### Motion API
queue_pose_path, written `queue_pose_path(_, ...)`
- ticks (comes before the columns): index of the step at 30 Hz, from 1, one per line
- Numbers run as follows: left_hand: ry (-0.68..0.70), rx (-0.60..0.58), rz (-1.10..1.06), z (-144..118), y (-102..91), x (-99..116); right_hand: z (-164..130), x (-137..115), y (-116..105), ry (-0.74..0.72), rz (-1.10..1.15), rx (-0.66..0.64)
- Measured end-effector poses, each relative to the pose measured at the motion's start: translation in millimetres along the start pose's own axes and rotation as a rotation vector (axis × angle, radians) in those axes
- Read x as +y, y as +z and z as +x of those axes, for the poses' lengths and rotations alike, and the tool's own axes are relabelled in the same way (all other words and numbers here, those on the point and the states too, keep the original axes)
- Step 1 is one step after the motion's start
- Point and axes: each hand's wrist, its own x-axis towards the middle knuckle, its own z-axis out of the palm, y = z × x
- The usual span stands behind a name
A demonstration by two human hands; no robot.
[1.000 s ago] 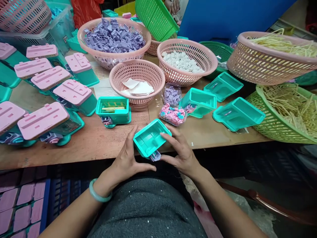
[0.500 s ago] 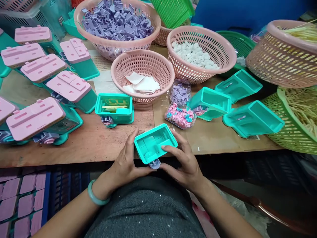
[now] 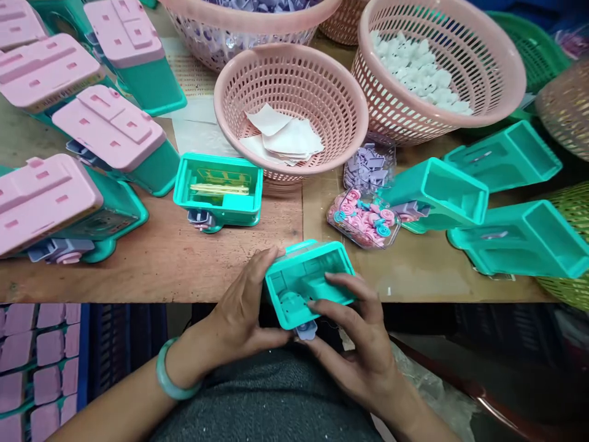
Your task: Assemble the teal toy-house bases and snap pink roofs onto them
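A teal open-topped plastic box (image 3: 288, 279) is tilted between my hands at the table's front edge, its hollow inside facing me. My left hand (image 3: 243, 301) grips its left side, fingers behind and thumb low. My right hand (image 3: 363, 325) has its index and middle fingers bent over the right rim into the opening, with the thumb below by a small lavender plastic piece (image 3: 307, 330) on the box's lower side. A similar teal box (image 3: 221, 212) with yellowish sticks inside stands beyond my left hand. Past my right hand lies a clear tray of pink and blue rosettes (image 3: 363, 218).
Pink-lidded teal boxes (image 3: 110, 129) stand at left. A pink basket with white papers (image 3: 289, 92) and one with white pieces (image 3: 488, 67) sit at the back. Teal boxes (image 3: 519, 239) lie at right. A blue crate of pink-topped pieces (image 3: 48, 350) is below left.
The view has moved closer to the table. Both hands still hold the teal box; my right index and middle fingers now reach further over its rim and into the opening.
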Motion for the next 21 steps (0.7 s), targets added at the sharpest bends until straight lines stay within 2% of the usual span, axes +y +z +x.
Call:
queue_pose_path(6,-0.057,0.009,-0.135,6.6,-3.4,1.1,6.2,4.2,0.2,-0.015,-0.015,0.031)
queue_pose_path(8,-0.194,0.013,-0.230,11.8,-11.1,7.4,10.9,4.8,-2.0,0.028,0.069,0.065)
queue_pose_path(10,-0.413,0.001,-0.439,18.6,-20.8,16.6,18.1,3.0,-5.3,0.140,0.185,0.081)
queue_pose_path(12,-0.622,-0.024,-0.725,25.8,-29.1,26.2,26.9,-0.7,-7.8,0.274,0.295,0.038)
queue_pose_path(14,-0.740,-0.019,-0.936,32.0,-33.7,33.6,35.9,-4.6,-8.0,0.380,0.406,-0.027)
queue_pose_path(16,-0.766,0.027,-1.001,35.8,-34.2,37.5,43.3,-7.8,-5.9,0.443,0.506,-0.048)
queue_pose_path(21,-0.726,0.149,-0.931,35.6,-26.5,40.0,52.2,-13.6,3.4,0.530,0.552,-0.047)
